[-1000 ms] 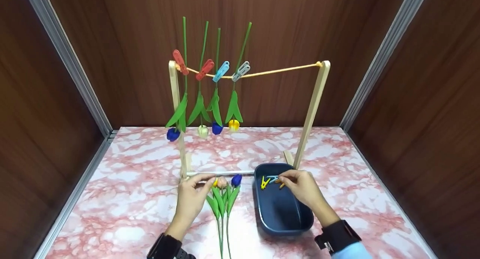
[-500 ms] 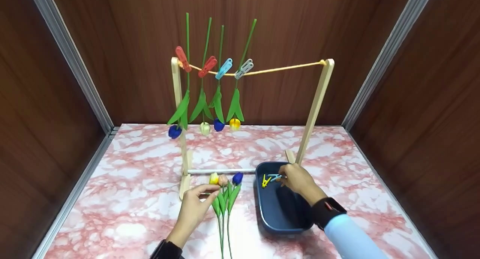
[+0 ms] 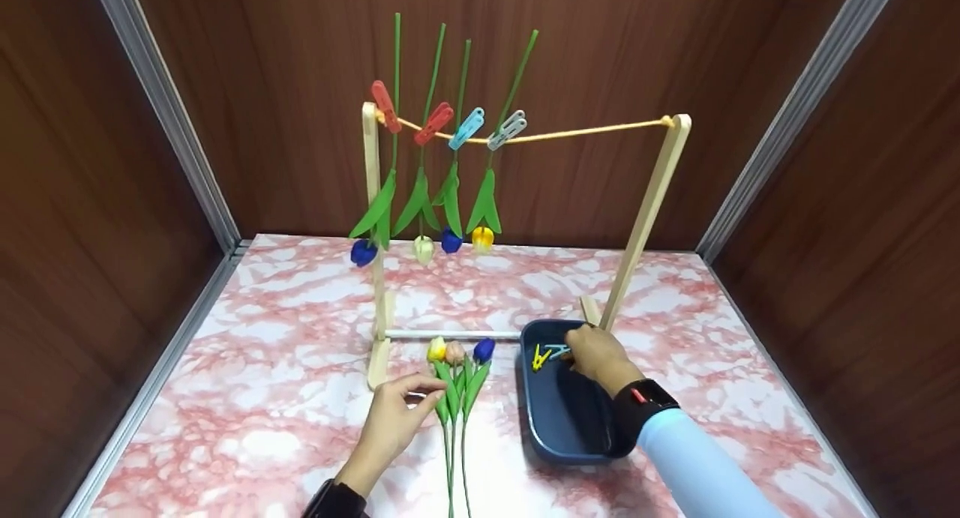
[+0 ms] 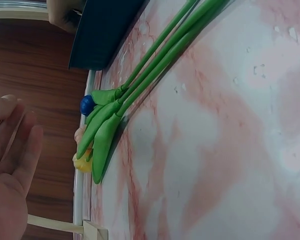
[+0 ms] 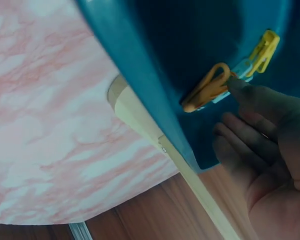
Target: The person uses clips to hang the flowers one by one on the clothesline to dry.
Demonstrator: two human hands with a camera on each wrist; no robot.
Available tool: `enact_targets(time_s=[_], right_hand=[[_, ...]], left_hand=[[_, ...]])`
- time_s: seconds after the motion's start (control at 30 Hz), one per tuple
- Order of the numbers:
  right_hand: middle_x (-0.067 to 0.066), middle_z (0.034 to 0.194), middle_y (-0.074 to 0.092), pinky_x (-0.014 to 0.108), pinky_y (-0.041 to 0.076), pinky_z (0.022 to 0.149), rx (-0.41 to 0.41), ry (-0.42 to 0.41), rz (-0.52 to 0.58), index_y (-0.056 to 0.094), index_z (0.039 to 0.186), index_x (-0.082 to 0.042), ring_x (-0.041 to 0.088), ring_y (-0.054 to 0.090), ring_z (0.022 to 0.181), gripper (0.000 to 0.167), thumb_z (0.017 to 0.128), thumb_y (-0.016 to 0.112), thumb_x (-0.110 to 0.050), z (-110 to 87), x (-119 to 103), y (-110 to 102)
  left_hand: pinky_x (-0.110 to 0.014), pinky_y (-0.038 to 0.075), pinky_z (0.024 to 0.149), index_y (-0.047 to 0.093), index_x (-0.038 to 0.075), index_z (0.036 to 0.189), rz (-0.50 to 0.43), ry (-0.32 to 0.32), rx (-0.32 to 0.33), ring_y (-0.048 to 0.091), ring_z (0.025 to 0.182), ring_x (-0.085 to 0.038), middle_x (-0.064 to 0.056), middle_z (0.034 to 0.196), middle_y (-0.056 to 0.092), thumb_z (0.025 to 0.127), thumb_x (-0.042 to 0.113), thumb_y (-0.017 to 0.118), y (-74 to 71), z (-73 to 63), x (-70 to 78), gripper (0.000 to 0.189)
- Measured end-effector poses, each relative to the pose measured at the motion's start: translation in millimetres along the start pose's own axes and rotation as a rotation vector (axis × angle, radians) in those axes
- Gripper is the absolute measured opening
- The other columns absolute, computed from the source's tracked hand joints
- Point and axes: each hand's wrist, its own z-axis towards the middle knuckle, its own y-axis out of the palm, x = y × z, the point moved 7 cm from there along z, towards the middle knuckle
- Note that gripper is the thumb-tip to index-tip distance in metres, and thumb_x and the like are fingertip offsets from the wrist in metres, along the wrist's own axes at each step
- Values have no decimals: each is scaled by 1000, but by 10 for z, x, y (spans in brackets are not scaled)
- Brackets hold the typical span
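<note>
My left hand hovers beside the three loose tulips, thumb and fingertips close together, with nothing held. Those tulips have a yellow bloom, a pink bloom and a blue bloom, their green stems pointing towards me. My right hand reaches into the dark blue basin. In the right wrist view its thumb tip touches the orange clothespin; whether a finger pinches the other side is hidden. Beside it lie a light blue clothespin and a yellow clothespin.
A wooden frame with an orange cord stands behind. Several tulips hang upside down from it, clipped by a red clothespin, another red clothespin, a blue clothespin and a grey clothespin. Brown panels enclose the table.
My right hand has moved further over the clothespins in the basin, covering the orange one in the head view. My left hand has dropped slightly away from the yellow bloom. The head view has shifted.
</note>
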Motion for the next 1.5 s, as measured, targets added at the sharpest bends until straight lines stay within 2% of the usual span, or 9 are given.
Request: enact_targets(time_s=[0.13,0.27,0.5,0.8,0.97,1.13,1.23,1.33,1.5], right_hand=[[22,84,73,58,62,72,-7,-22,-44,71,79,-1,42,74,80,22,76,92,-3,0,-16,53],[21,79,72,58,62,68,26,-61,-86,68,73,-2,43,73,76,19,78,87,1,-9,-63,84],[23,80,72,60,61,68,70,-90,-117,69,74,1,44,73,76,13,78,79,8,-22,-128,124],[19,79,73,55,62,66,40,-129,-171,73,75,-2,40,73,74,24,64,94,2,-64,-160,160],[17,79,74,57,63,70,19,-113,-119,74,76,-3,40,74,77,30,62,99,-1,-73,-111,152],[18,80,73,58,63,71,-4,-95,-47,72,74,-4,42,73,77,28,63,94,9,-95,-63,162],[19,80,73,57,63,71,-3,-111,-50,71,73,-4,41,73,77,25,66,90,10,-107,-68,163],[19,81,73,57,63,71,3,-125,-74,70,74,-4,40,73,78,20,75,87,6,-112,-79,171],[20,82,72,58,62,71,12,-144,-103,71,76,-3,41,73,79,14,84,78,6,-110,-105,197]], left_hand=[[-31,63,87,83,10,107,2,-2,5,76,96,-22,-3,104,80,98,9,78,-1,4,-3,10],[-30,63,86,82,10,106,-4,-10,2,75,95,-21,-3,103,80,97,7,78,4,0,1,10],[-30,63,87,83,11,106,-24,-21,-7,75,96,-19,-2,102,80,98,7,77,19,-9,24,11],[-28,63,86,82,9,105,-35,-42,-26,74,94,-20,-2,99,79,97,7,77,46,-33,-4,10],[-28,63,88,82,7,106,-12,-44,-37,74,93,-20,-3,98,79,97,4,77,73,0,-11,11],[-26,63,87,81,3,106,-18,-60,-52,75,95,-24,-6,99,79,96,1,76,101,9,-19,11],[-23,62,86,81,4,106,-22,-80,-58,75,96,-26,-7,99,79,96,1,76,117,0,-29,12],[-23,62,86,81,6,106,-18,-95,-66,75,96,-26,-7,100,79,95,1,77,130,-11,-37,13],[-24,62,84,82,7,106,-21,-90,-75,75,97,-26,-5,101,79,96,2,77,128,-27,-39,12]])
